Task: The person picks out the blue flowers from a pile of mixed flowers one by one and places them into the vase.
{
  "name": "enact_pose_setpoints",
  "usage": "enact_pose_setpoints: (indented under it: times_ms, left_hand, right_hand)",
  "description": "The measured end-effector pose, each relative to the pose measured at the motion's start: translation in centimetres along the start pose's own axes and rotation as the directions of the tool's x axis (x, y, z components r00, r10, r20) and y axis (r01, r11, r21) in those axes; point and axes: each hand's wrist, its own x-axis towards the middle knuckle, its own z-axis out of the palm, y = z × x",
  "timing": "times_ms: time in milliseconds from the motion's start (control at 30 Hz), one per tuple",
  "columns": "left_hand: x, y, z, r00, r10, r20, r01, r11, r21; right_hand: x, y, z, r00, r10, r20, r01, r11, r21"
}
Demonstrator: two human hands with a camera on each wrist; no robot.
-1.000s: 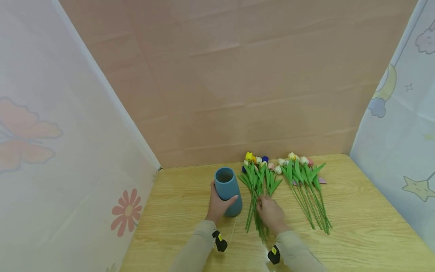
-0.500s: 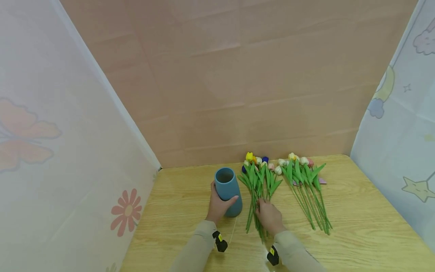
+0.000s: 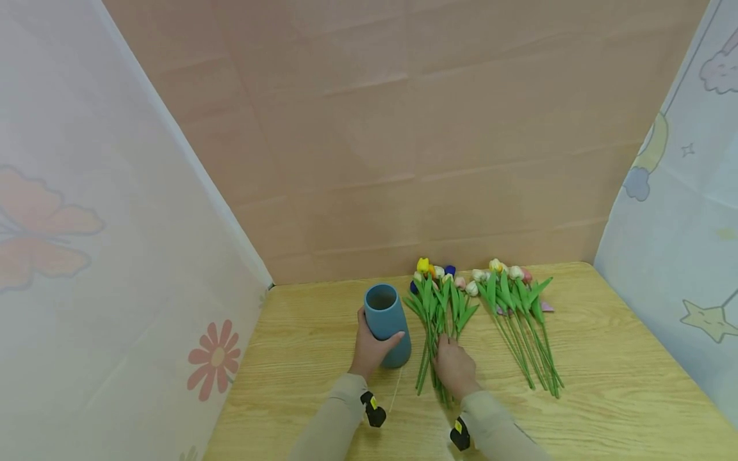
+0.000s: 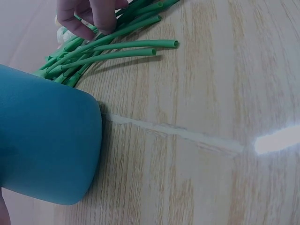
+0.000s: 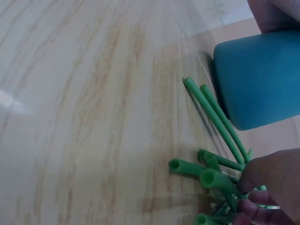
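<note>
My left hand (image 3: 371, 349) grips a blue vase (image 3: 389, 330) by its side, thumb across the front. The vase stands on the wooden table with its dark mouth facing up. Just right of it lies a bunch of artificial tulips (image 3: 429, 307) with yellow, blue, white and pink heads pointing away. My right hand (image 3: 457, 370) is low on this bunch, thumb and fingers curled in among the green stems (image 5: 220, 122). In the right wrist view it pinches at the stems, whose hollow cut ends stick out past the fingers. The left wrist view shows the vase's base (image 4: 56, 140) near the stems.
A second bunch of tulips (image 3: 519, 307), mostly white and pink, lies farther right on the table (image 3: 605, 358). A brown backdrop (image 3: 369, 160) rises behind the table. Printed cloth walls (image 3: 115, 256) flank both sides. A pale streak (image 4: 173, 131) runs along the tabletop from the vase's base.
My right hand has shifted slightly left and toward me among the stems, and some stem ends have moved a little. The left hand and the vase have stayed put.
</note>
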Motion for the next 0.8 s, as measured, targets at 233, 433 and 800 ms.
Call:
enact_pose_setpoints:
  times_ms: [233,433,800]
  left_hand:
    - [0.0,0.0,0.0,1.0,0.001,-0.004,-0.001,1.0,0.003]
    - [0.0,-0.2,0.0,1.0,0.002,-0.005,-0.002,1.0,-0.007]
    - [-0.4,1.3,-0.1,1.0,-0.027,0.015,0.028,0.999,-0.018]
  right_hand:
    - [-0.1,-0.2,0.0,1.0,-0.019,-0.003,0.019,1.0,-0.019]
    - [-0.1,-0.3,0.1,1.0,-0.028,0.009,0.028,0.999,-0.032]
    - [-0.1,-0.4,-0.1,0.998,-0.036,0.043,0.038,0.998,-0.045]
